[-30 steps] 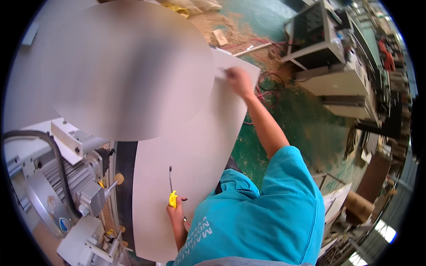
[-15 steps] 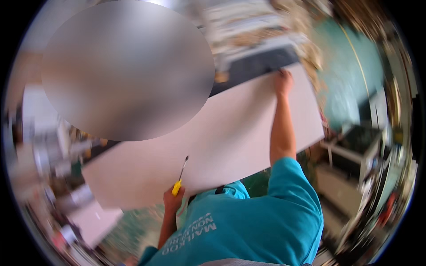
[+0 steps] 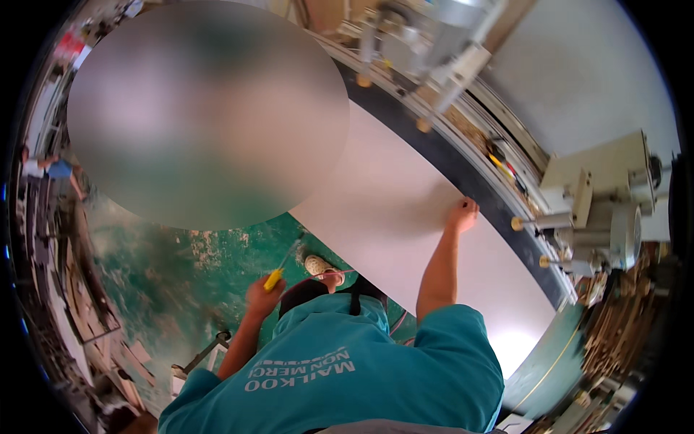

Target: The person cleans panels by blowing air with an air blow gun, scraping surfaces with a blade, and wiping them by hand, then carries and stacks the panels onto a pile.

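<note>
My left hand [image 3: 260, 298] is wrapped round the yellow handle of a screwdriver [image 3: 272, 281], held over the green floor beside my leg. The shaft points up and away from me. A large, pale, smooth panel [image 3: 397, 195] lies flat in front of me and to my right, along the dark bed of a machine [image 3: 506, 224]. Near the panel's far edge, my right hand [image 3: 461, 215] rests on it with the fingers curled closed. A small dark spot shows in that fist; what it grips cannot be made out.
Metal machine units [image 3: 596, 228] with rollers stand beyond the bed. Hand tools with yellow and red handles [image 3: 502, 165] lie on the machine's ledge. Wood strips [image 3: 618, 325] are stacked at right. Another person [image 3: 56, 170] shows at far left. A blurred oval hides the upper left.
My view has swung round, so the panel now slants down to the right. The screwdriver, over the panel before, is now over the floor. My right hand stays by the panel's far edge.
</note>
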### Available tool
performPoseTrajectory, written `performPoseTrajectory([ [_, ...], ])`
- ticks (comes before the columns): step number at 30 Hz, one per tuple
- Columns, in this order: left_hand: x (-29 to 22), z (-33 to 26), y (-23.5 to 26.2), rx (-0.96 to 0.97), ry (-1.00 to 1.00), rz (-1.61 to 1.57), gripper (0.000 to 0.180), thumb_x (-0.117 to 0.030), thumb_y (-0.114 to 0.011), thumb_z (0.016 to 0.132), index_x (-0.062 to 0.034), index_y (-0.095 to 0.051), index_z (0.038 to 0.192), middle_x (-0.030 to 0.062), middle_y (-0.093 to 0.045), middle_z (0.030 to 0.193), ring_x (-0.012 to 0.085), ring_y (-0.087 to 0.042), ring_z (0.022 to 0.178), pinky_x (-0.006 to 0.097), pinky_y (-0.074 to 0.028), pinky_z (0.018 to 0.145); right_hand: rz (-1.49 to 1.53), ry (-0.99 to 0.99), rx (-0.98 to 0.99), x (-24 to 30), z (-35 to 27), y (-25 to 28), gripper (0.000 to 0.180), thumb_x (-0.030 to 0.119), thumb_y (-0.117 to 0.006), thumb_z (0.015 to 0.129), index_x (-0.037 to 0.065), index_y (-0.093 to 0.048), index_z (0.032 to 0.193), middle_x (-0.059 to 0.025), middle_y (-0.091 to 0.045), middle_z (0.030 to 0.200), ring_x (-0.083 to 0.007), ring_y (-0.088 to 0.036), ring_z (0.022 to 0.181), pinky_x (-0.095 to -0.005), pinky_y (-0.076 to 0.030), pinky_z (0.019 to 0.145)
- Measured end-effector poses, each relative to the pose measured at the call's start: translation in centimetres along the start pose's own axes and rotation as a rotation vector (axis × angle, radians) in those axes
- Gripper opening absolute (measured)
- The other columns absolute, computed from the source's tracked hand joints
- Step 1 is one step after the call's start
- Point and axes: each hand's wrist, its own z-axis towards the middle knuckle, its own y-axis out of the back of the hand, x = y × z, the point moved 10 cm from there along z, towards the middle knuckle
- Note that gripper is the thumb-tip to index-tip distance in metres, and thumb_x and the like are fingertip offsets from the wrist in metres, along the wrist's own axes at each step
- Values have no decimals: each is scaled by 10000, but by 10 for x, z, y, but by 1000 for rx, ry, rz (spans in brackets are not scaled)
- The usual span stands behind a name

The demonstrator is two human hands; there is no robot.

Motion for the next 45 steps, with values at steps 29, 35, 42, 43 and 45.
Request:
performPoseTrajectory([
  [29,161,394,406,-249,337,-318,271,-218,-579,928,25,-693,891,90,-692,842,173,-643,803,307,-491,738,263,436,396,812,-188,-510,129,170,-582,824,79,-663,864,-159,-661,948,-345,-638,883,-449,-525,761],
  [35,200,419,424,-185,443,-265,289,-248,-589,920,18,-703,906,89,-699,826,173,-650,796,312,-496,741,76,496,321,754,-153,-474,82,222,-626,824,160,-676,842,-62,-661,895,-318,-656,786,-451,-532,659],
  [42,229,432,460,-191,365,-269,289,-254,-602,909,18,-700,914,86,-699,833,156,-641,797,300,-492,739,78,607,444,756,-178,-466,61,179,-598,835,140,-636,807,-77,-653,866,-319,-649,745,-457,-519,606],
  [43,236,432,462,-190,372,-273,289,-254,-602,909,18,-700,914,86,-699,833,156,-641,797,300,-492,739,121,656,465,754,-210,-461,64,173,-598,836,134,-633,799,-83,-648,842,-319,-644,728,-456,-515,602],
  [45,242,428,467,-165,281,-249,285,-255,-612,907,18,-695,910,77,-693,835,140,-631,795,288,-487,734,169,789,651,764,-314,-441,66,130,-568,824,104,-609,779,-113,-626,819,-321,-619,724,-461,-497,594],
])
